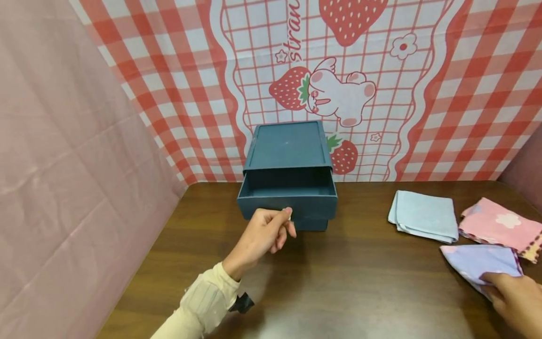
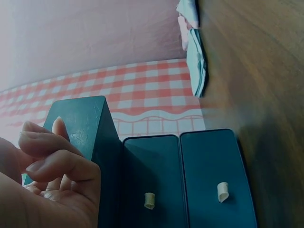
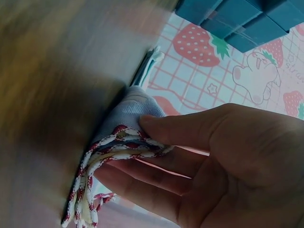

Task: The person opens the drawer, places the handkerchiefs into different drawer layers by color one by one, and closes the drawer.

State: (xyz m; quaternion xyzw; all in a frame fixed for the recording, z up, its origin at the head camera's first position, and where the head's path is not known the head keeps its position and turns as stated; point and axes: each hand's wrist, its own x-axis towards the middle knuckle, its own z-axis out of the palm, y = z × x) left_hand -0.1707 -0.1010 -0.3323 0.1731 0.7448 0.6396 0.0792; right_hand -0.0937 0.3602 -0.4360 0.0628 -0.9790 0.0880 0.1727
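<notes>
My left hand (image 1: pixel 264 233) is at the front of the pulled-out top drawer (image 1: pixel 313 207) of a dark blue drawer box (image 1: pixel 288 146). Its thumb and curled forefinger pinch the small pale drawer tab, mostly hidden by the fingers. The visible inside of that drawer is bare. At the right, my right hand (image 1: pixel 514 296) grips a folded lavender towel (image 1: pixel 482 261), thumb on top and fingers underneath. In the right wrist view, the towel's red-and-white stitched edges (image 3: pixel 123 137) face the palm.
A folded light blue towel (image 1: pixel 423 216) and a folded pink towel (image 1: pixel 501 223) lie on the wooden table (image 1: pixel 360 282), left of and behind the lavender one. Two closed drawers (image 2: pixel 154 166) with pale tabs show in the left wrist view. A checked strawberry cloth (image 1: pixel 203 94) hangs behind.
</notes>
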